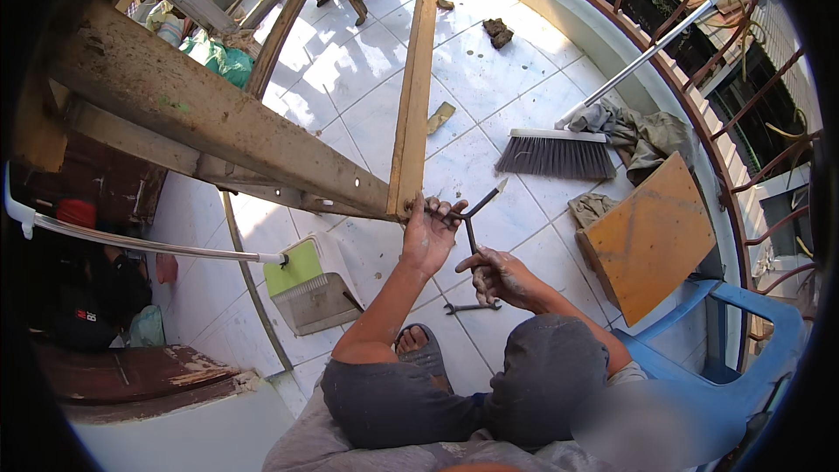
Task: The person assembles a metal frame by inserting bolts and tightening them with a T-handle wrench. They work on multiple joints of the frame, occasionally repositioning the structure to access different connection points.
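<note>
A dark Y-shaped socket wrench [469, 225] is between my hands, one arm pointing up and right. My left hand [426, 236] is palm up, its fingers curled round the wrench's left arm, close against the end of a wooden leg [411, 114]. That arm's tip is hidden at the corner where the leg meets a thick wooden beam [218, 127]. With thumb and fingers, my right hand [500, 278] grips the wrench's lower arm. Both hands look smudged. An open-ended spanner [473, 307] lies on the tiles below my right hand.
A broom [559, 153] and grey cloths [651, 131] lie at right, near a brown wooden board [651, 240] and a blue plastic chair [760, 323]. To the left is a green-and-grey dustpan [301, 275]. A metal railing [690, 79] edges the tiled floor.
</note>
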A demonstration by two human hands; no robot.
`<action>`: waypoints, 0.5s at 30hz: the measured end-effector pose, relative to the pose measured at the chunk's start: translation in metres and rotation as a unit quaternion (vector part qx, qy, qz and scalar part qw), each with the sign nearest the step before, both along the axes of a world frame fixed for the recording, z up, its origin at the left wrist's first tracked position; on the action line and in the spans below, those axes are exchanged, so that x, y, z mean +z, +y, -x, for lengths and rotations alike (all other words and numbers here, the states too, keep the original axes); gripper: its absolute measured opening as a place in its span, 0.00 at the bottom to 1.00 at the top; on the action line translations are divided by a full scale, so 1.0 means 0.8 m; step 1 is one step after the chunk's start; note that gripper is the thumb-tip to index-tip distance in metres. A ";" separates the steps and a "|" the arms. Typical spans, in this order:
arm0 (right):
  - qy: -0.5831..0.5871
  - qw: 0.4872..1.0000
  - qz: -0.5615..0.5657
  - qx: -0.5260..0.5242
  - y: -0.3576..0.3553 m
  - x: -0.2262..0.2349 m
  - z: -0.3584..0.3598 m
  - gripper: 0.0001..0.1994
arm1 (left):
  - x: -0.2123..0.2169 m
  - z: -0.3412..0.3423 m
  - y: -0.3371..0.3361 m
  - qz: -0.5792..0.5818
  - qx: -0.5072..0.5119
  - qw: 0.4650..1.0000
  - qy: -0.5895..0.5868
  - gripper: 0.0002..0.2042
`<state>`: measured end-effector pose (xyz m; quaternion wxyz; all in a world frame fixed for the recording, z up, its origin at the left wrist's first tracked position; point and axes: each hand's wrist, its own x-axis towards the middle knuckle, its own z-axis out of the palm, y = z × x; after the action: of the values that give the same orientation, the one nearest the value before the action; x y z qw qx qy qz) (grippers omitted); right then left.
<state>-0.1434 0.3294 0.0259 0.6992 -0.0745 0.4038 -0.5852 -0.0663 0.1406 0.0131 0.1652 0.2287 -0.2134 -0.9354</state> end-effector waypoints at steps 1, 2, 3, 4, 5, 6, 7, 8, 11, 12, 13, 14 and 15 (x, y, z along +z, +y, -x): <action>0.114 0.993 -0.002 -0.012 0.014 -0.031 -0.011 0.25 | -0.013 -0.004 -0.004 -0.005 -0.012 1.000 0.006 0.18; 0.285 0.956 -0.063 -0.027 0.025 -0.054 -0.027 0.17 | -0.007 -0.001 0.000 0.005 -0.001 0.999 -0.036 0.17; 0.513 0.853 0.006 -0.098 0.036 -0.071 -0.042 0.13 | -0.018 -0.002 -0.001 0.013 -0.007 0.999 -0.033 0.17; 0.663 0.748 -0.022 0.002 0.041 -0.069 -0.046 0.15 | -0.018 -0.002 -0.001 -0.004 -0.017 1.000 -0.008 0.17; 0.712 0.702 0.006 -0.013 0.042 -0.083 -0.063 0.16 | -0.010 0.000 0.001 0.025 -0.021 0.999 -0.010 0.17; 0.763 0.644 0.036 -0.037 0.040 -0.096 -0.075 0.17 | -0.006 0.000 0.000 0.033 -0.022 0.999 -0.003 0.17; 0.765 0.642 0.051 -0.007 0.044 -0.118 -0.081 0.16 | -0.005 -0.003 -0.001 0.048 -0.020 0.998 -0.021 0.18; 0.766 0.639 0.062 0.024 0.052 -0.138 -0.090 0.15 | -0.003 -0.003 0.001 0.058 -0.028 0.998 -0.014 0.17; 0.767 0.637 0.027 0.070 0.054 -0.154 -0.094 0.11 | -0.010 0.003 -0.019 0.046 -0.045 0.998 0.017 0.15; 0.763 0.641 -0.002 0.083 0.058 -0.157 -0.094 0.09 | -0.014 0.000 -0.016 0.038 -0.039 0.998 0.003 0.15; 0.752 0.655 -0.016 0.078 0.069 -0.156 -0.099 0.08 | -0.017 -0.004 -0.011 0.030 -0.034 0.999 -0.011 0.16; 0.750 0.656 -0.032 0.077 0.077 -0.153 -0.099 0.07 | -0.015 -0.003 -0.008 0.025 -0.029 0.999 -0.018 0.16; 0.747 0.660 -0.031 0.070 0.076 -0.149 -0.099 0.07 | -0.006 -0.009 -0.011 0.036 -0.018 0.999 -0.013 0.16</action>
<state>-0.0639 0.3902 -0.0937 0.2032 -0.4931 0.8021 -0.2688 -0.0592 0.1319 0.0082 0.1539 0.2312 -0.2532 -0.9267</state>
